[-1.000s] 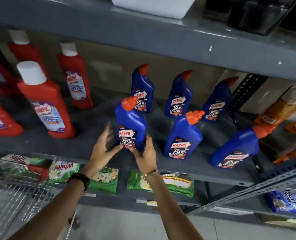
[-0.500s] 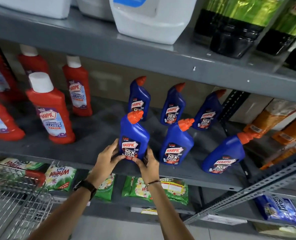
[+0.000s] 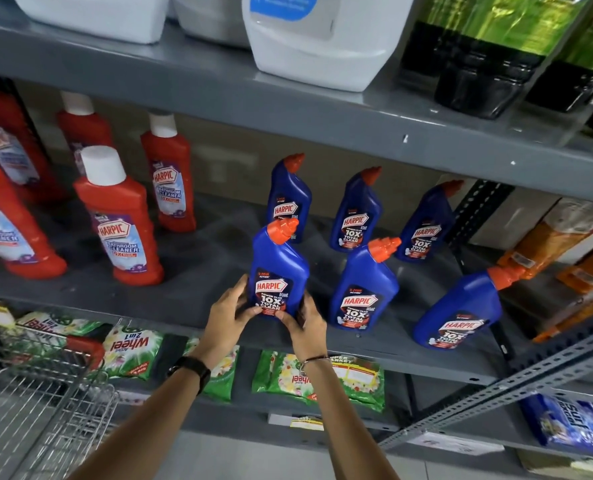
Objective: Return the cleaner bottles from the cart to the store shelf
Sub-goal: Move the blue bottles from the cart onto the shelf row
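Note:
A blue Harpic cleaner bottle point(image 3: 279, 268) with an orange cap stands upright near the front of the grey middle shelf point(image 3: 191, 271). My left hand point(image 3: 227, 315) grips its lower left side and my right hand point(image 3: 307, 323) grips its lower right side, thumbs on the label. Two more blue bottles stand in the front row to its right, one close by point(image 3: 364, 289) and one further right point(image 3: 457, 310). Three others line the back row point(image 3: 355, 211). The wire cart point(image 3: 28, 403) is at the lower left; its contents are mostly out of view.
Red Harpic bathroom cleaner bottles point(image 3: 120, 220) fill the shelf's left side. White jugs point(image 3: 317, 39) and dark bottles sit on the shelf above. Green detergent packets point(image 3: 322, 379) lie on the shelf below. Orange packs point(image 3: 561, 237) and a slotted metal upright are at the right.
Both hands have closed in on the blue bottle's base, from loosely around it to gripping it. The view has tilted upward, showing more of the top shelf.

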Action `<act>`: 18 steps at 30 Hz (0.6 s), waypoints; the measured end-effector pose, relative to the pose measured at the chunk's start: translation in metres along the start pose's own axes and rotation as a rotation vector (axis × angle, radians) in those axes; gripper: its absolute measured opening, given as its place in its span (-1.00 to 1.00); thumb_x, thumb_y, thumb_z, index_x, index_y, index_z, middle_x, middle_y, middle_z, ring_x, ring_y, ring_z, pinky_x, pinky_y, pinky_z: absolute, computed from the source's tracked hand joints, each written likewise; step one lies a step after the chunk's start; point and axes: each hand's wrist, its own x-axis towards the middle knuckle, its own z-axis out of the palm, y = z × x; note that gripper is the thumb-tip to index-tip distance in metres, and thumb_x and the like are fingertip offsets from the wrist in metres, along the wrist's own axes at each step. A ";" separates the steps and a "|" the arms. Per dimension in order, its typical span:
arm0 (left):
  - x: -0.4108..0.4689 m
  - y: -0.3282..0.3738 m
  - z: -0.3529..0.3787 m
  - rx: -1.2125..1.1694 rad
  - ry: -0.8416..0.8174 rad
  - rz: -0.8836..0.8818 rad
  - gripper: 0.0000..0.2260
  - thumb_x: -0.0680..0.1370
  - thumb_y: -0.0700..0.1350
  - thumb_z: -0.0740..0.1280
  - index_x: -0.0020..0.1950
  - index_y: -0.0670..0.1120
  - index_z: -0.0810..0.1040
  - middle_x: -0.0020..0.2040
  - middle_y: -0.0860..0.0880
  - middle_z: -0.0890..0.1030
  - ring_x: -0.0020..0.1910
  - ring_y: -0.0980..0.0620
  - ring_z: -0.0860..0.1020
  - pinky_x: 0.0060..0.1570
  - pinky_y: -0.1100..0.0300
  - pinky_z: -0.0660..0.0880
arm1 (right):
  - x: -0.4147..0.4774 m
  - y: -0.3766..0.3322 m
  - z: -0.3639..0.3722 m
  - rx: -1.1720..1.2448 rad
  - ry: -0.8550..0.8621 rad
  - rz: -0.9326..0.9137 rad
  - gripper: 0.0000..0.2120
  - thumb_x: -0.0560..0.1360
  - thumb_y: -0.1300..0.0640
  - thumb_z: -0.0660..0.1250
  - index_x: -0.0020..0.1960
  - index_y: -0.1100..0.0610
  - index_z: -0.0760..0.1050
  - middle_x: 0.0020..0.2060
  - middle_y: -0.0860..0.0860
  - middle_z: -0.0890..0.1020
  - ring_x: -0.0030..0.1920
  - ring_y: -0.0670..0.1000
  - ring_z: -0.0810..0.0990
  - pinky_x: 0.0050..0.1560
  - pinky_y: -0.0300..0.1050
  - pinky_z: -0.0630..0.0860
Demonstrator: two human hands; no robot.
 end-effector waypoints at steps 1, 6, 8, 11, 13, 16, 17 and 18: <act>0.000 -0.001 0.000 -0.001 -0.001 -0.001 -0.41 0.45 -0.31 0.35 0.43 -0.15 0.20 0.30 -0.23 0.46 0.15 0.03 0.51 0.23 0.07 0.45 | 0.000 0.001 0.000 -0.004 0.002 -0.001 -0.48 0.41 0.17 0.41 0.31 0.19 0.34 0.14 0.12 0.60 0.15 0.07 0.57 0.21 0.01 0.52; -0.005 -0.003 0.004 0.021 0.056 0.018 -0.44 0.45 -0.29 0.36 0.41 -0.12 0.25 0.27 -0.20 0.47 0.19 0.00 0.52 0.28 -0.02 0.45 | -0.005 -0.005 0.003 0.003 0.006 0.017 -0.45 0.43 0.19 0.38 0.36 0.18 0.27 0.20 0.12 0.56 0.17 -0.01 0.51 0.27 0.07 0.47; -0.014 -0.004 0.002 -0.024 0.113 0.025 -0.45 0.47 -0.30 0.34 0.40 -0.03 0.24 0.28 -0.08 0.44 0.23 0.08 0.47 0.27 0.01 0.44 | -0.022 -0.009 0.009 0.102 0.120 0.011 -0.35 0.43 0.22 0.39 0.42 0.11 0.16 0.31 0.04 0.44 0.29 -0.05 0.42 0.32 -0.13 0.40; -0.034 -0.006 -0.018 -0.084 0.261 0.086 -0.47 0.49 -0.33 0.28 0.30 0.17 0.26 0.20 0.10 0.42 0.20 0.29 0.44 0.13 0.19 0.52 | -0.064 -0.019 0.031 0.100 0.398 -0.092 -0.42 0.42 0.20 0.39 0.33 -0.09 0.23 0.20 -0.17 0.47 0.17 -0.07 0.53 0.14 -0.48 0.40; -0.041 -0.011 -0.048 -0.060 0.377 0.132 -0.44 0.49 -0.36 0.25 0.20 0.28 0.28 0.19 0.07 0.43 0.18 0.25 0.45 0.05 0.32 0.51 | -0.083 -0.032 0.055 0.064 0.299 -0.174 -0.53 0.43 0.10 0.32 0.24 -0.23 0.26 0.10 -0.38 0.49 0.05 -0.18 0.55 0.06 -0.45 0.44; -0.035 -0.022 -0.101 -0.113 0.572 0.138 -0.49 0.48 -0.46 0.19 0.19 0.12 0.33 0.13 0.25 0.48 0.10 0.26 0.48 0.00 0.37 0.48 | -0.072 -0.056 0.098 0.062 -0.072 -0.155 -0.58 0.48 0.10 0.28 0.25 -0.21 0.27 0.15 -0.33 0.49 0.13 -0.22 0.52 0.16 -0.34 0.44; -0.029 -0.027 -0.120 -0.137 0.637 0.121 -0.51 0.47 -0.48 0.17 0.21 0.04 0.33 0.13 0.26 0.49 0.08 0.26 0.48 -0.02 0.35 0.48 | -0.060 -0.065 0.115 0.065 -0.162 -0.135 -0.56 0.48 0.12 0.30 0.30 -0.10 0.28 0.21 -0.19 0.50 0.19 -0.17 0.50 0.23 -0.26 0.43; -0.022 -0.032 -0.139 -0.139 0.676 0.097 -0.52 0.46 -0.49 0.15 0.24 -0.02 0.32 0.18 0.16 0.49 0.10 0.22 0.49 -0.02 0.32 0.48 | -0.045 -0.074 0.131 0.067 -0.215 -0.117 -0.52 0.46 0.16 0.33 0.34 0.02 0.28 0.25 -0.05 0.49 0.25 -0.09 0.47 0.30 -0.18 0.40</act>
